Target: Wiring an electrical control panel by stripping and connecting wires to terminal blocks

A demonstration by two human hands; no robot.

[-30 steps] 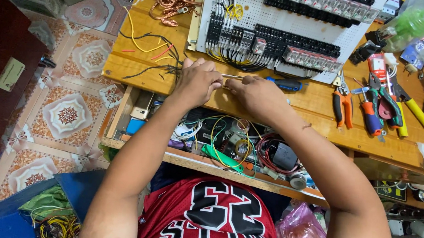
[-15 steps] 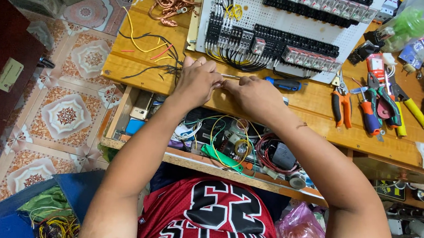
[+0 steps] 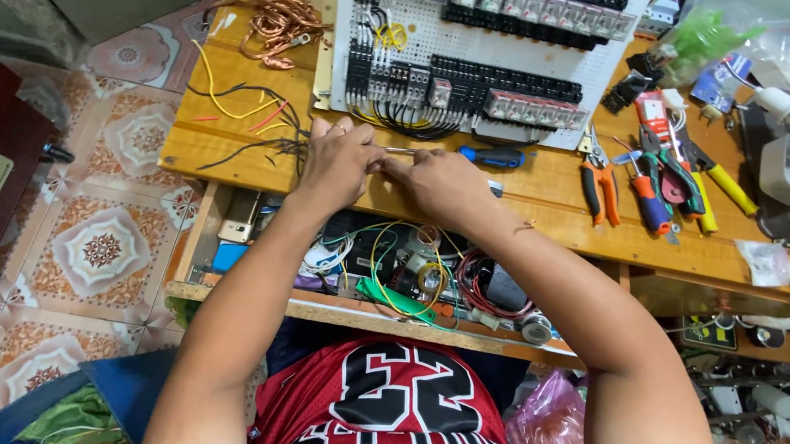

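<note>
Wooden bench (image 3: 525,213) carries white perforated panel (image 3: 481,52) of black relay blocks. Left hand (image 3: 336,162) and right hand (image 3: 444,184) meet, fingers pressed together, pinching a thin wire (image 3: 400,150) just below the panel. Blue-handled screwdriver (image 3: 492,155) lies beside it.

A wooden workbench (image 3: 544,214) carries a white perforated panel (image 3: 480,70) of relays and terminal blocks at its far edge. Left of the panel lie a tangle of bare copper wire (image 3: 275,21) and loose yellow, red and black wires (image 3: 236,113). A blue-handled screwdriver (image 3: 492,155) lies near the panel; orange-handled pliers (image 3: 599,182) and more hand tools (image 3: 672,176) lie right.
</note>
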